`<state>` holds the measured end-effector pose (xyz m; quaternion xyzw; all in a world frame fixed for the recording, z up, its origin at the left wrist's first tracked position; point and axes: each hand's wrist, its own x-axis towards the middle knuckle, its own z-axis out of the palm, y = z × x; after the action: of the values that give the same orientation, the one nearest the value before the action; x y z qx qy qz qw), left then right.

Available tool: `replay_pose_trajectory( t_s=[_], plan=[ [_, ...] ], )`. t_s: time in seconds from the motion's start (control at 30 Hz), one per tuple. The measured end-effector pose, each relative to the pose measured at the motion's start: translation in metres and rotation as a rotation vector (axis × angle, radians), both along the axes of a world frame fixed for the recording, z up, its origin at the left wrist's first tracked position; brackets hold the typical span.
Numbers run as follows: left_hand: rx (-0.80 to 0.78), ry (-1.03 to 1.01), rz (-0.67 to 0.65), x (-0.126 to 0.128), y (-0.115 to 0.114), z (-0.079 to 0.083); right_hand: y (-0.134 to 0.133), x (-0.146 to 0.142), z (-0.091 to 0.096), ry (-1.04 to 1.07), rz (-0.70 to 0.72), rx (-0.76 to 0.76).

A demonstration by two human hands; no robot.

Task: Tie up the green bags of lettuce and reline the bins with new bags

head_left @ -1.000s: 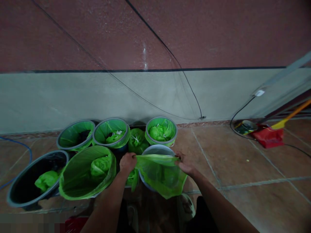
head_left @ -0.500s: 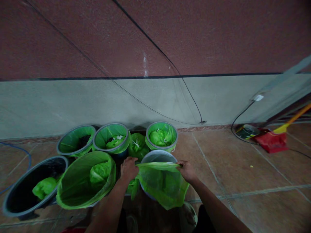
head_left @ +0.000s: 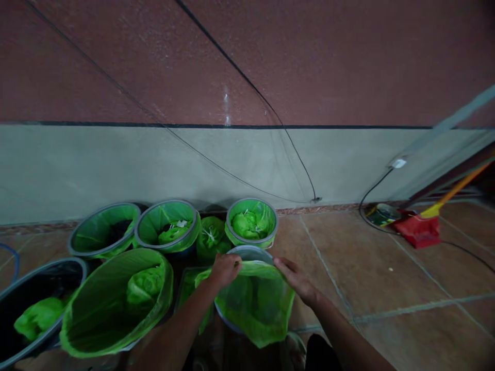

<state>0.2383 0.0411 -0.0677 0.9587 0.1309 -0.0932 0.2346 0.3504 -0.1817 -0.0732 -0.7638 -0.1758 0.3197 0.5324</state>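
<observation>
Net (head_left: 255, 304) edge between 2 hands (head_left: 225, 270); open tile floor (head_left: 363, 278) right.

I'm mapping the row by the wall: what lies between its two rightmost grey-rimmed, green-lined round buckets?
A green bag topped with white strands, shown in the head view.

Got thin lime-green mesh bag (head_left: 257, 309) on my feed, kinda see-through, darker green patches in middle. Upper edge looks drawn across bucket (head_left: 250, 252), slightly bunched, with loose bit poking past bucket's left edge. Lower end droops to soft point over near rim. Bucket's pale grey, round, mostly covered, far rim peeking out. Can't tell what's inside from my end.
</observation>
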Motion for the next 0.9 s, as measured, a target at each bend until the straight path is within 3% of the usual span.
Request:
replay_pose_trajectory(
  t_s=[0.07, 0.17, 0.3, 0.5, 0.67, 0.9],
  plan=[
    [0.001, -0.02, -0.006, 0.0, 0.0, -0.004, 0.001, 0.005, -0.002, -0.054, 0.115, -0.032],
    [-0.011, -0.037, 0.008, -0.003, 0.0, -0.014, -0.001, 0.015, -0.021, -0.156, 0.246, -0.14],
    [-0.029, -0.037, 0.066, -0.001, 0.007, -0.026, 0.001, 0.029, -0.048, -0.135, 0.103, -0.186],
    [0.022, -0.042, 0.223, 0.028, 0.025, -0.043, 0.038, 0.054, -0.07, -0.265, -0.056, -0.325],
    [0.0, 0.033, 0.354, 0.029, 0.017, -0.059, 0.046, 0.055, -0.092, -0.294, -0.074, -0.316],
    [-0.157, 0.073, 0.53, 0.018, 0.004, -0.067, 0.055, 0.051, -0.099, -0.253, -0.024, -0.397]
  ],
)
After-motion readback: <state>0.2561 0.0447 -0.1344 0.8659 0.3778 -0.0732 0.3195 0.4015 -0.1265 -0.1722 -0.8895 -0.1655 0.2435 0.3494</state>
